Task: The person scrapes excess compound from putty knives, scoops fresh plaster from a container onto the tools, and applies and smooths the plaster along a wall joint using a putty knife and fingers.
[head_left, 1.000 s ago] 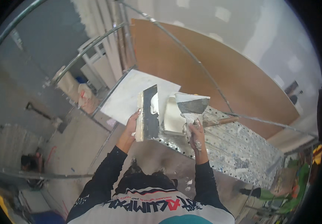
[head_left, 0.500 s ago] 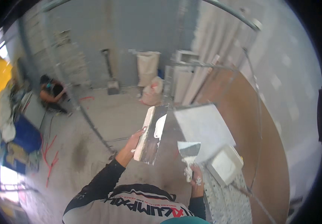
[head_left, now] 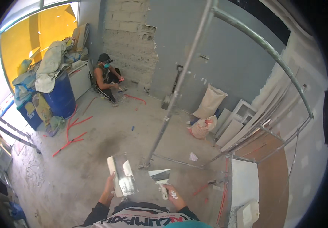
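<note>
1. My left grip (head_left: 109, 185) is closed on the trowel (head_left: 124, 184) along its pale edge; white putty (head_left: 127, 167) lies on its blade.
2. My right grip (head_left: 173, 193) holds the scraper (head_left: 159, 176) by its handle, just right of the trowel.
3. Below: floor (head_left: 72, 178). Lower right: a tub (head_left: 248, 213).
4. Farther off, a person (head_left: 104, 78) sits.

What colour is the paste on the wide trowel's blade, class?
White: the paste on the wide trowel shows best in the head view.

Scaffolding (head_left: 177, 92), exposed blockwork (head_left: 128, 38) and a shovel (head_left: 166, 102) (plus a stained floor (head_left: 76, 178)) mark an indoor building site.
</note>
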Motion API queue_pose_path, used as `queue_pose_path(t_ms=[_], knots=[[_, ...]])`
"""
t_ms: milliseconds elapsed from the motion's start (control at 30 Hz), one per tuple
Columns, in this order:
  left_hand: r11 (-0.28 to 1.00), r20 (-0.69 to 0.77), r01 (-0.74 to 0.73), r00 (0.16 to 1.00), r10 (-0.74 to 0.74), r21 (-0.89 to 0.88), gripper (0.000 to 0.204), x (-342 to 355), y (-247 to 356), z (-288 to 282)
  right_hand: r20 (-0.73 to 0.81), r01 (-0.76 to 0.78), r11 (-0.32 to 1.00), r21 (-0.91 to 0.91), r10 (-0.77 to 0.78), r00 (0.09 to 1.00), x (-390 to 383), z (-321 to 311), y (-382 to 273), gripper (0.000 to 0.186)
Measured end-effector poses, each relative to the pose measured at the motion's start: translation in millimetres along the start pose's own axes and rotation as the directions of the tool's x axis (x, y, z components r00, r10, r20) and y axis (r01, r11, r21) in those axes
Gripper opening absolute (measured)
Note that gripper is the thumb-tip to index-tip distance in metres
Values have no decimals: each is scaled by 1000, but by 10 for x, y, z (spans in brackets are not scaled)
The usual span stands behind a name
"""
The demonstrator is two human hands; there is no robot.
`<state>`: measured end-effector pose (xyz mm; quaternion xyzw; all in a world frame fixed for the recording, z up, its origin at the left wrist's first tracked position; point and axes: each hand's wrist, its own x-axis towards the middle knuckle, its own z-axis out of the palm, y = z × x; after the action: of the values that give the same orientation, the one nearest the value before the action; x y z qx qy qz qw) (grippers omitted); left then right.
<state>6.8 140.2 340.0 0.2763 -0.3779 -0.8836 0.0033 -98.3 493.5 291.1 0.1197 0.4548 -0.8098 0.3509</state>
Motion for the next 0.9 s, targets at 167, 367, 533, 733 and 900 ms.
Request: queue_pose_path(t_ms=[167,367,533,733,900], knots=[[957,-162,-275,953,258,-96,58,-196,467,-617,189,-193,972,-134,216,958,662,866,215,29],[973,-412,-229,887,206,-7,64,-184,762,-593,180,-298,940,-169,326,928,1344,1183,332,25],[960,-524,-234,843,120,-156,64,155,174,-1040,223,-331,927,-174,364,904,1990,1171,542,25],[908,-623,-341,773,124,-242,55,604,355,-1012,223,-451,884,-121,467,856,3202,1228,755,24],[893,-532,-413,804,266,-179,61,1074,768,-1468,288,-192,951,-244,260,922,3387,1937,190,26]])
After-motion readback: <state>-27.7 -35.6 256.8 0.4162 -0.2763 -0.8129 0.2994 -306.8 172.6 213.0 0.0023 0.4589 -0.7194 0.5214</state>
